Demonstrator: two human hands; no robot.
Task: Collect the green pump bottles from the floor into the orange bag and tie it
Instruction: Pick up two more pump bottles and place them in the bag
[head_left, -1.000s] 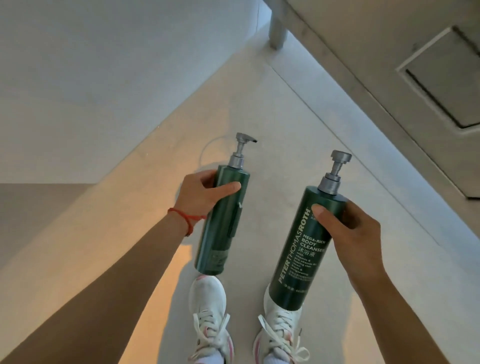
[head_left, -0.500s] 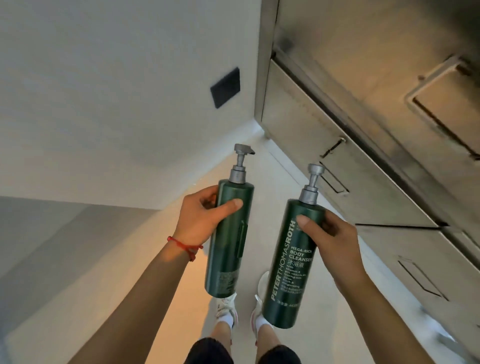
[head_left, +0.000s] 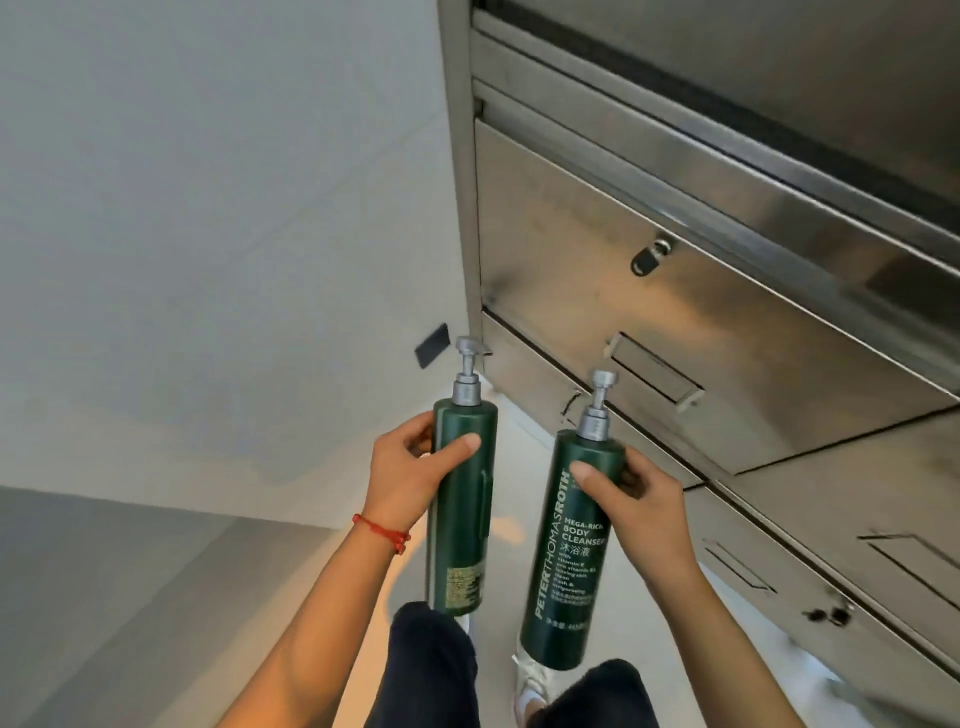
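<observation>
I hold two dark green pump bottles with grey pump heads, both upright in the air in front of me. My left hand (head_left: 410, 470), with a red string on its wrist, grips the upper part of the left bottle (head_left: 460, 525). Around the shoulder of the right bottle (head_left: 566, 577), which carries white "BODY CLEANSER" lettering, my right hand (head_left: 641, 512) is closed. No orange bag is in view.
A stainless steel cabinet (head_left: 727, 322) with drawers, recessed handles and a key lock fills the right side, close to the bottles. A white wall (head_left: 208, 208) with a small black plate (head_left: 432, 345) stands to the left. My legs and a white shoe (head_left: 535, 680) are below.
The view has tilted up from the floor to the wall and the steel cabinet. Both bottles stay in my hands and have come up and closer to the cabinet.
</observation>
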